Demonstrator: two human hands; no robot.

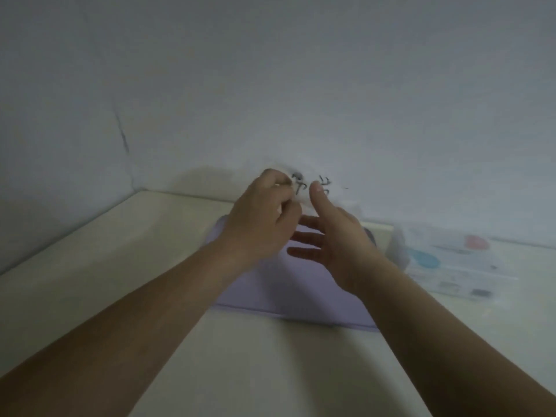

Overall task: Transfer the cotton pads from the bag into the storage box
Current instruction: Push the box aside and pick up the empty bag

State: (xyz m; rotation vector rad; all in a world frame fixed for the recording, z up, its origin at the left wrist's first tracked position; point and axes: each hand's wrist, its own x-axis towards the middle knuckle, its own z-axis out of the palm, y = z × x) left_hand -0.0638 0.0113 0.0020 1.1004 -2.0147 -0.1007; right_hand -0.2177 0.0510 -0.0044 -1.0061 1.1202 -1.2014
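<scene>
Left hand: raised, fingers curled, pinching the near-left edge of the bag. Knuckles face the camera; fingertips are tucked in at the bag's edge.

Right hand: raised just beside the left, palm turned to the left. Its fingers are straight and spread, reaching under the left hand. The thumb points up and overlaps the bag's lower edge. Whether it presses on the bag cannot be told through the blur. This hand is released, not gripping.

Bag: white, soft, with dark printed marks on its face. It is held in the air above the far end of the box, and its outline fades into the pale wall behind. The pads inside cannot be made out.

Box: lilac and flat, lying on the tabletop directly under both hands and forearms. The arms hide its far end. Cannot tell if it is open or lidded.

Tabletop: cream, set into a corner, its far and left edges against the wall.

Pack: pale, with a pink spot and a blue spot, lying on the tabletop to the right of the box and apart from it.

Wall: a thin dark crack runs down its left part.

The whole frame is motion-blurred.
</scene>
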